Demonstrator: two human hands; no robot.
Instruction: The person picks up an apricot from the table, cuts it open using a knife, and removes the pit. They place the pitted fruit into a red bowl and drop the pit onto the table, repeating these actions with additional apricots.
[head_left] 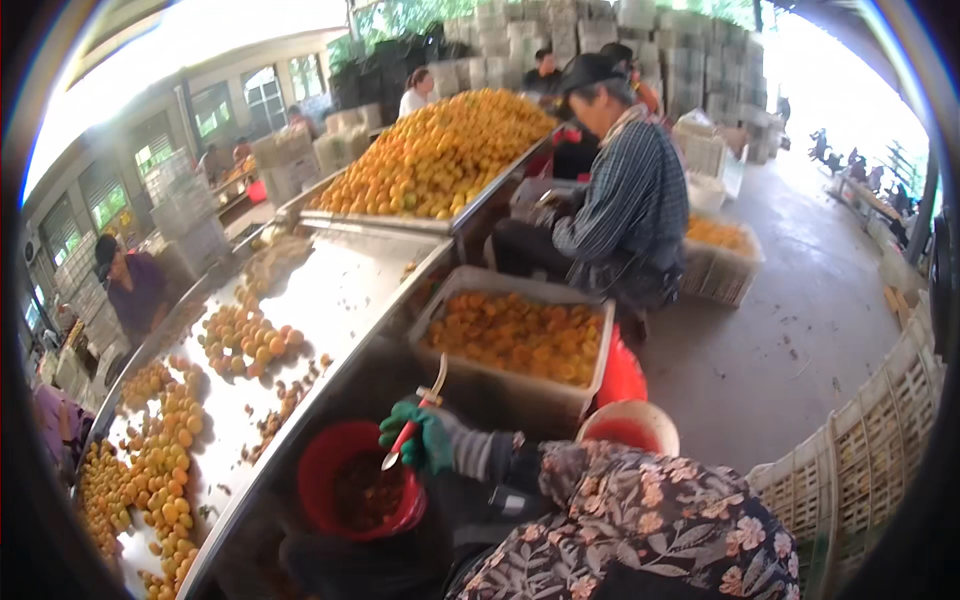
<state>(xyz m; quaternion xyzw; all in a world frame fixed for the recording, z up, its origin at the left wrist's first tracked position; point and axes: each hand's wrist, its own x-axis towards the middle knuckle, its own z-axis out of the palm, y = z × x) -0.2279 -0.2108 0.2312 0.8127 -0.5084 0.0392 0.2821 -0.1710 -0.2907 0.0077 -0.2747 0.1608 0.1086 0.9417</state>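
Observation:
My right hand (418, 437), in a green-palmed glove with a grey striped cuff, is closed around a red-handled pitting tool (404, 436). One end of the tool is a pale curved shaft; at the other sits a small, shiny, spoon-like tip. Both ends stick out of my fist with no fruit on them. Below the hand is a red bucket (322, 478) with brown bits inside. My sleeve (640, 520) is dark with a floral print. To the left, a metal sorting table (330, 280) bears loose, apricot-like fruit (165, 470). My left hand is out of view.
Beyond my hand stands a crate (500, 405) of orange fruit pieces; a pale-rimmed red bucket (650, 420) is beside it. A co-worker (630, 200) in a striped shirt sits past it. A large fruit heap (430, 155) covers the table's far section. Slatted crates (860, 450) stand at right.

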